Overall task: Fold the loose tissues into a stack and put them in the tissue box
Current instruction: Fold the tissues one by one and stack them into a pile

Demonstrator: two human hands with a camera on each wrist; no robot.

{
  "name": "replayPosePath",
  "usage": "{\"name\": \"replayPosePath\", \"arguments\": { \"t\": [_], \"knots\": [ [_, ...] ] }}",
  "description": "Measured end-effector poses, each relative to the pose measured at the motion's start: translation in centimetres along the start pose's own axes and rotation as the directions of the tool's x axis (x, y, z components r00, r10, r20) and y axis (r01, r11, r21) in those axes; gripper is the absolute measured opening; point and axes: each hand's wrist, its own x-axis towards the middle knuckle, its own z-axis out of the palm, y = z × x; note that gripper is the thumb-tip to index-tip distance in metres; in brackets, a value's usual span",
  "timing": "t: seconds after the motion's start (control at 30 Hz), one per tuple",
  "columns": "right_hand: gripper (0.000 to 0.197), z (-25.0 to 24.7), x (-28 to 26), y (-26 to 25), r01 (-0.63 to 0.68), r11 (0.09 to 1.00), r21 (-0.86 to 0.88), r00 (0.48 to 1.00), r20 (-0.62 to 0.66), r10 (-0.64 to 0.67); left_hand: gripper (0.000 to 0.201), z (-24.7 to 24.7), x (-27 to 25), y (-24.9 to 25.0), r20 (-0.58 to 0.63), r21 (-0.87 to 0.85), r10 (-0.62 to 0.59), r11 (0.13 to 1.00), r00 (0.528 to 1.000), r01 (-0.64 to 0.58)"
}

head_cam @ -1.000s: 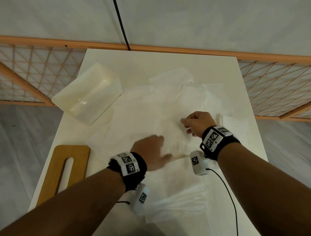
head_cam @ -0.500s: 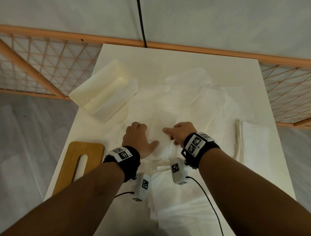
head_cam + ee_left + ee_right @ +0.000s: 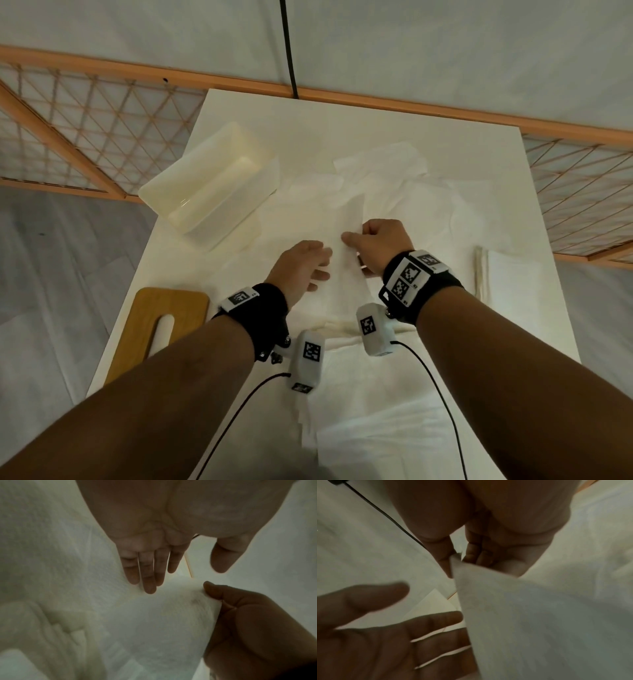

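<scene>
A loose tissue [image 3: 346, 240] is lifted by one edge above the heap of loose tissues [image 3: 394, 205] spread over the middle of the white surface [image 3: 342, 120]. The person's right hand [image 3: 380, 245] holds that edge in a narrow grip, thumb and curled fingers [image 3: 443, 555] pinching the sheet so it hangs down from them. The left hand [image 3: 303, 265] hovers just beside the tissue, grip wide, its fingers [image 3: 147, 574] straight and together, its thumb apart, holding nothing. Left of the heap and towards the far edge lies the tissue box [image 3: 212, 178], a pale translucent tub, tilted on its side at the surface's edge. Right of the heap rests a folded stack [image 3: 507, 284] of tissues, well apart from the box. Near and to the left of the heap sits a wooden lid [image 3: 161, 329] with a long slot. More tissues [image 3: 383, 428] lie nearer the person, under the forearms.
</scene>
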Motion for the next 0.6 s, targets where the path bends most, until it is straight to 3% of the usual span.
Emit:
{"name": "replayPosePath", "arguments": {
  "t": [0.13,0.2,0.27,0.33,0.4,0.5,0.6],
  "knots": [
    [0.038,1.9,-0.6,-0.2,-0.128,0.974,0.189,0.965,0.250,0.079,0.057,-0.8,-0.2,0.4,-0.033,-0.264,-0.107,0.960,0.994,0.094],
    [0.029,2.2,-0.4,0.1,-0.154,0.967,0.202,0.966,0.236,0.105,0.060,-1.2,0.1,0.5,-0.139,-0.152,-0.085,0.986,0.987,0.063],
    [0.014,2.1,0.1,0.7,-0.153,0.976,0.158,0.982,0.134,0.133,0.058,-1.9,0.8,0.0,-0.225,0.024,-0.015,0.999,0.974,0.021],
    [0.007,1.8,0.6,1.5,-0.161,0.983,0.083,0.986,0.049,0.157,0.050,-2.4,1.5,-0.4,-0.257,0.219,0.002,0.974,0.966,0.056],
    [0.009,1.8,0.9,2.2,-0.169,0.986,0.011,0.985,0.031,0.169,0.039,-2.6,2.1,-0.9,-0.283,0.301,-0.010,0.949,0.959,0.099],
    [0.024,2.4,1.1,2.7,-0.162,0.986,-0.033,0.983,0.083,0.165,0.028,-2.7,2.3,-1.1,-0.287,0.090,-0.117,0.985,0.951,0.148],
    [0.036,3.0,1.1,2.4,-0.164,0.986,-0.022,0.980,0.114,0.166,0.036,-2.8,2.3,-1.4,-0.240,-0.094,-0.190,0.981,0.952,0.172]
  ]
}}
